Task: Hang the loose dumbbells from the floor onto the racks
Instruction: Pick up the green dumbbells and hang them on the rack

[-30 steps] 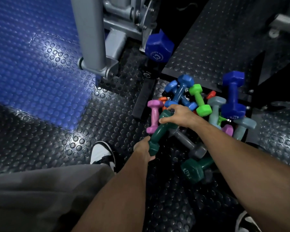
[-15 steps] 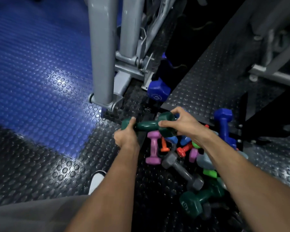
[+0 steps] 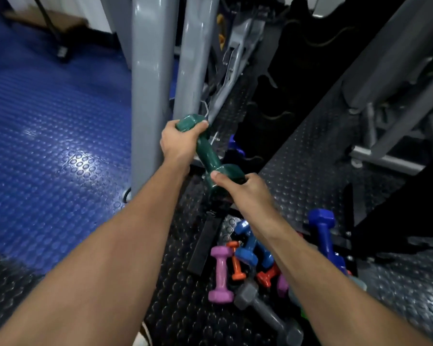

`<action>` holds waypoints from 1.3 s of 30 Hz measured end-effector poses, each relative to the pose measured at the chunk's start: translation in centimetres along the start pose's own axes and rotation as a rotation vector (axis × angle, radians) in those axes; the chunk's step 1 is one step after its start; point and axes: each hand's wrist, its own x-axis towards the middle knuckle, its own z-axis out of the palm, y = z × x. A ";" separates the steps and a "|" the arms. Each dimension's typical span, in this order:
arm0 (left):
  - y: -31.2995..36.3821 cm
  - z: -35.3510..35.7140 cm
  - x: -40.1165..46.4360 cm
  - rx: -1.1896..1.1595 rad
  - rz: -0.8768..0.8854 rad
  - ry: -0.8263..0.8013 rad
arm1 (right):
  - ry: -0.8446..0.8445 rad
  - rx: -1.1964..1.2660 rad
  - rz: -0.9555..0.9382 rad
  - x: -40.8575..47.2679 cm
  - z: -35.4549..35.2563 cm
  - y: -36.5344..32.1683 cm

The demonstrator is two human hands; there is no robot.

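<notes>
Head view: the left hand [image 3: 179, 139] wraps the upper end of a dark green dumbbell [image 3: 206, 151] while the right hand [image 3: 238, 188] clamps its lower end, holding it tilted in the air beside a grey upright post [image 3: 148, 83]. Rigid and probably fairly heavy, its smooth coating may slip; the narrow handle between the heads looks the surest hold. Below, loose dumbbells [image 3: 248, 265] in several colours lie heaped on the studded black floor [image 3: 190, 308].
</notes>
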 end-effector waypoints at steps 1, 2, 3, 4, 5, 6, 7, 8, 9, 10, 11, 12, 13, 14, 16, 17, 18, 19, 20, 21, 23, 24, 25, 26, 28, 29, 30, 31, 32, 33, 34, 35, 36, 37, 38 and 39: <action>0.9 0.4 0.4 0.012 0.001 -0.032 | 0.032 0.025 0.026 0.3 0.5 -0.3; 1.8 0.9 0.8 0.033 -0.001 -0.060 | 0.071 0.059 0.064 0.7 0.9 -0.7; 2.4 1.4 1.1 0.053 -0.007 -0.096 | 0.106 0.108 0.096 1.0 1.2 -1.0; 3.1 1.8 1.2 0.056 -0.010 -0.140 | 0.133 0.166 0.121 1.4 1.5 -1.3; 3.6 2.2 1.4 0.058 -0.012 -0.183 | 0.149 0.224 0.132 1.8 1.8 -1.6; 4.1 2.6 1.5 0.055 -0.014 -0.213 | 0.159 0.275 0.147 2.0 2.0 -1.8; 4.2 3.0 1.8 0.046 -0.023 -0.235 | 0.169 0.310 0.162 2.2 2.3 -2.1; 4.4 3.3 2.0 0.037 -0.029 -0.261 | 0.175 0.329 0.172 2.2 2.4 -2.4; 4.5 3.7 2.3 0.038 -0.029 -0.297 | 0.178 0.339 0.171 2.0 2.6 -2.6; 4.9 3.9 2.1 0.046 -0.018 -0.336 | 0.176 0.343 0.167 1.8 2.7 -2.6; 5.3 4.2 2.0 0.057 -0.004 -0.378 | 0.180 0.353 0.157 1.7 2.8 -2.5; 5.8 4.5 2.0 0.067 0.011 -0.403 | 0.185 0.372 0.148 1.6 2.7 -2.7; 6.3 4.7 2.0 0.070 0.022 -0.421 | 0.187 0.399 0.137 1.6 2.6 -3.0; 6.7 4.9 2.1 0.072 0.024 -0.432 | 0.190 0.429 0.132 1.7 2.4 -3.4; 7.1 5.4 2.5 0.079 0.019 -0.468 | 0.199 0.482 0.155 1.7 1.7 -4.2; 7.3 5.6 2.6 0.091 0.019 -0.498 | 0.209 0.500 0.174 1.9 1.4 -4.5; 7.5 6.0 2.5 0.101 0.021 -0.533 | 0.217 0.510 0.191 1.9 1.0 -4.6; 7.5 6.3 2.5 0.106 0.022 -0.559 | 0.216 0.517 0.198 1.8 0.7 -4.7; 7.8 6.5 2.1 0.098 0.022 -0.581 | 0.204 0.524 0.198 1.6 0.4 -4.7; 7.8 6.7 1.9 0.084 0.017 -0.597 | 0.194 0.538 0.193 1.5 0.3 -4.7; 7.8 6.9 1.8 0.053 0.010 -0.626 | 0.184 0.570 0.181 1.1 0.1 -4.8; 7.7 6.9 1.8 0.041 0.003 -0.643 | 0.178 0.585 0.174 0.9 0.1 -4.8; 7.6 6.8 1.8 0.032 -0.004 -0.656 | 0.172 0.607 0.167 0.9 0.0 -4.8; 7.6 6.6 1.8 0.026 -0.007 -0.671 | 0.163 0.640 0.167 0.8 0.0 -4.7; 7.4 6.5 2.1 0.011 -0.013 -0.693 | 0.136 0.701 0.169 0.6 0.0 -4.5; 7.2 6.5 2.2 0.004 -0.016 -0.704 | 0.126 0.719 0.173 0.7 0.0 -4.2; 7.2 6.5 2.2 0.002 -0.015 -0.716 | 0.123 0.739 0.182 0.7 0.0 -4.1; 7.1 6.5 2.1 0.006 -0.012 -0.723 | 0.124 0.766 0.197 0.8 0.1 -3.9; 7.0 6.6 2.0 0.014 -0.010 -0.735 | 0.130 0.802 0.216 0.8 0.1 -3.8; 6.9 6.7 1.9 0.024 -0.009 -0.753 | 0.135 0.840 0.232 0.9 0.2 -3.7; 6.8 6.8 1.6 0.029 -0.009 -0.780 | 0.138 0.879 0.244 1.0 0.3 -3.7; 6.8 6.8 1.3 0.040 -0.011 -0.790 | 0.136 0.912 0.249 0.9 0.4 -3.7; 6.9 6.8 0.9 0.055 -0.013 -0.797 | 0.130 0.942 0.253 0.9 0.5 -3.7; 6.8 6.8 0.7 0.075 -0.008 -0.791 | 0.125 0.972 0.257 0.9 0.5 -3.7; 6.6 6.9 0.6 0.094 0.004 -0.777 | 0.121 1.000 0.259 1.0 0.5 -3.5; 6.4 7.0 0.5 0.098 0.013 -0.764 | 0.112 1.029 0.261 1.0 0.5 -3.4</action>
